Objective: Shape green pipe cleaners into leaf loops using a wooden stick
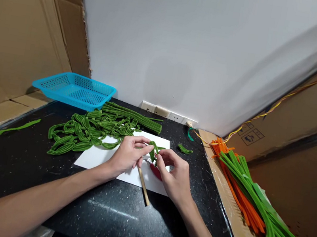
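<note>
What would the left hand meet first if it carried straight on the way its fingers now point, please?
Probably the right hand: the left hand points rightward at it, both pinching one green looped piece between them, though depth is unclear.

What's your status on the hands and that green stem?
Left hand and right hand both pinch looped green stem over white sheet. Wooden stick below. Nothing blocking.

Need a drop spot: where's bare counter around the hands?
Free: dark counter near the viewer, between the forearms, and left of the paper below the leaf pile. Crowded: the paper under both hands, and the right edge with stems.
</note>
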A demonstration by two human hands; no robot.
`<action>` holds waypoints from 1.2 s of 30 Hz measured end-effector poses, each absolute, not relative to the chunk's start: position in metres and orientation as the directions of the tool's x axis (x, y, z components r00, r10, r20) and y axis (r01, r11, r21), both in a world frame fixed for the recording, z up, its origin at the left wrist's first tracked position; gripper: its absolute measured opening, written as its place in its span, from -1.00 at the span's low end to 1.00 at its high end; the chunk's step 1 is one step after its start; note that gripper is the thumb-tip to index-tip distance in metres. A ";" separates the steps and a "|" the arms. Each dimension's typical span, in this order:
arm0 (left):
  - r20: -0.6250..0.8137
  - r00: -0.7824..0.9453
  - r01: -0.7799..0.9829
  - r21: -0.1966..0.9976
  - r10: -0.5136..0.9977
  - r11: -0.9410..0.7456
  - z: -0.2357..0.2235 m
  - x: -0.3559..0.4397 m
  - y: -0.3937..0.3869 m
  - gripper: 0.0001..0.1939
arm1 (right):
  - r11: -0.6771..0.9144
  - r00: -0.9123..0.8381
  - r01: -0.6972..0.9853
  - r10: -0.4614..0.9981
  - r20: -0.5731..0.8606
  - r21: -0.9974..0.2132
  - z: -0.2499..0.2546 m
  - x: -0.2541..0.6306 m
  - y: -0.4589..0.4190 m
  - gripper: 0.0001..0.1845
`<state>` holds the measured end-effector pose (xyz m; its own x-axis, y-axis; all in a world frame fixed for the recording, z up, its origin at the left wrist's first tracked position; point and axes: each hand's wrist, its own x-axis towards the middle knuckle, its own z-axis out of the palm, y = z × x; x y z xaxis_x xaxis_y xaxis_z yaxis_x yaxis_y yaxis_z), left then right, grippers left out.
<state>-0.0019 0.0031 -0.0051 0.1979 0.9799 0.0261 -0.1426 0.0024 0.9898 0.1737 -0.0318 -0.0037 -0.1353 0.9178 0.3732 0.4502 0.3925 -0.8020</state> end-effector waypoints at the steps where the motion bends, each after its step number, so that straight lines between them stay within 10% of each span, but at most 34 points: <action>1: 0.027 0.201 -0.143 0.990 0.979 0.003 -0.005 -0.002 0.003 -0.53 | 0.390 -0.136 0.453 0.919 0.370 -0.802 -0.003 0.174 -0.032 -0.83; 22: -0.018 0.408 -0.152 0.985 0.913 0.087 -0.014 0.010 -0.015 -0.50 | 0.415 -0.170 0.716 0.884 0.436 -0.561 -0.019 0.182 -0.030 -0.79; 36: 0.021 0.462 -0.152 0.987 0.886 0.056 -0.018 0.007 -0.008 -0.56 | 0.308 -0.032 0.497 0.941 0.338 -0.811 -0.005 0.182 -0.025 -0.68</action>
<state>0.0068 -0.0083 -0.0183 0.4623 0.8865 0.0208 -0.1521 0.0562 0.9868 0.1815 -0.0245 -0.0050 -0.0324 0.9407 0.3378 0.4971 0.3084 -0.8111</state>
